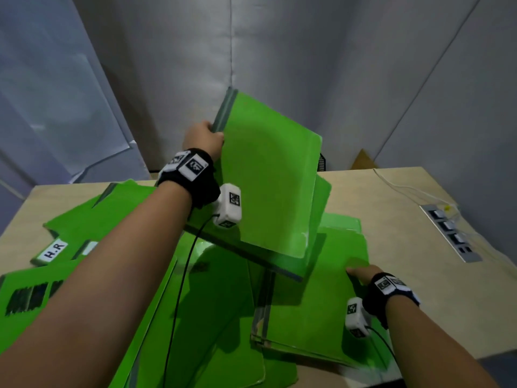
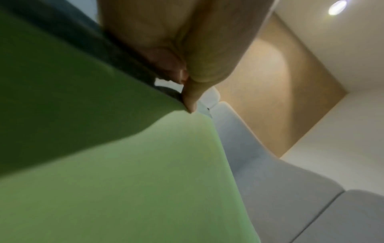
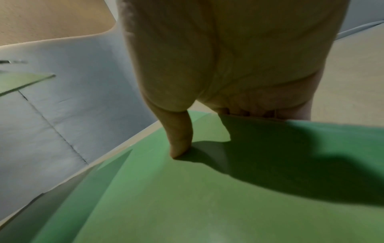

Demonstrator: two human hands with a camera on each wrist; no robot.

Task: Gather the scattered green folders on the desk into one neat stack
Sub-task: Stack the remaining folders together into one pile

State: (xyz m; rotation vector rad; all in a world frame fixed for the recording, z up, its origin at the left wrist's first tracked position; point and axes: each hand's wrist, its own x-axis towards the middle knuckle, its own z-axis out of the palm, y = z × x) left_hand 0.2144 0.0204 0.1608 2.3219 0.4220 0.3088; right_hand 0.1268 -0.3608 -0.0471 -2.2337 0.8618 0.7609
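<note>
While left hand [image 1: 203,138] grips one raised folder [image 1: 268,175], right hand [image 1: 361,274] pinches another folder's [image 1: 316,303] edge, several more scattered.

Right hand [image 1: 359,274] fingertips hidden under folder [image 1: 321,289]; black label [image 1: 26,299] text unreadable, perhaps blurred.

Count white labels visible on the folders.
2. The H.R label on a far-left folder; a second label just right of it, partly behind the left forearm. Others may be hidden.
</note>
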